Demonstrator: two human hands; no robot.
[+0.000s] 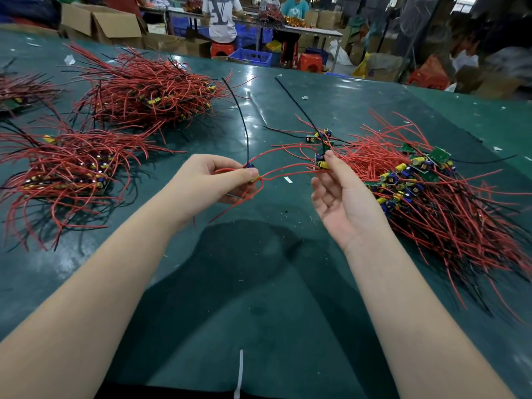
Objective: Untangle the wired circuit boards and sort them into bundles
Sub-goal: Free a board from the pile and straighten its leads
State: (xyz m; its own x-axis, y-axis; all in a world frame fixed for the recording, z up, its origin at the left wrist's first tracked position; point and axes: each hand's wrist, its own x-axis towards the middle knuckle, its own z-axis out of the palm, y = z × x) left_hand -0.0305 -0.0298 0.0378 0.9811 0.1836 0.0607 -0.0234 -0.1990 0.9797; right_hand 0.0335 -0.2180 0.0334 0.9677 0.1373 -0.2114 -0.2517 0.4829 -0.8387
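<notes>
Above the green surface [259, 254], my left hand [213, 180] pinches one small circuit board [251, 168], its black wire rising; my right hand [342, 203] pinches a second board [322, 162] at fingertip, other fingers loose, beside the tangled pile [431, 191].

There is one camera, and it sits on the person's head. It looks forward and down, so both bare arms reach out from the bottom edge. The left hand [213, 180] and right hand [342, 203] are close, near the middle. The green surface [259, 283] fills most of the picture. Far away at the top sit cardboard boxes [106, 24].
</notes>
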